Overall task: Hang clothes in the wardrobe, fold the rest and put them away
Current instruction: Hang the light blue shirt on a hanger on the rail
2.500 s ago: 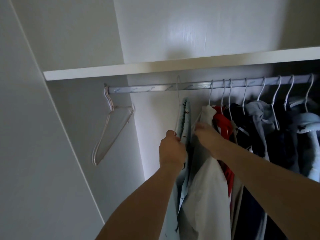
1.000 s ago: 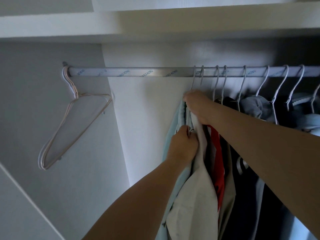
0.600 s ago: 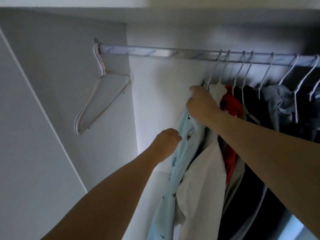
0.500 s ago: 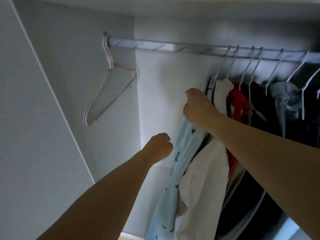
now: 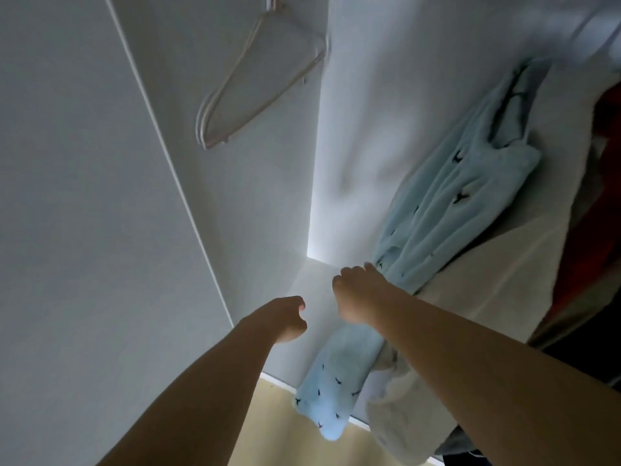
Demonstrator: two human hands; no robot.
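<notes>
- The left hand (image 5: 285, 317) hangs free in front of the wardrobe's side wall, fingers loosely curled, holding nothing.
- The right hand (image 5: 356, 297) is just to its right, against the edge of the pale blue patterned garment (image 5: 450, 210); whether it pinches the cloth or only brushes it I cannot tell, as the fingers are turned away.
- That blue garment hangs in the wardrobe at the left end of the row, touching a white garment (image 5: 497, 280), with something red (image 5: 605, 210) farther right.
- A bunch of empty hangers (image 5: 248, 85) hangs far left.
- Judgement: this piece looks hung; any folding is not in view.
</notes>
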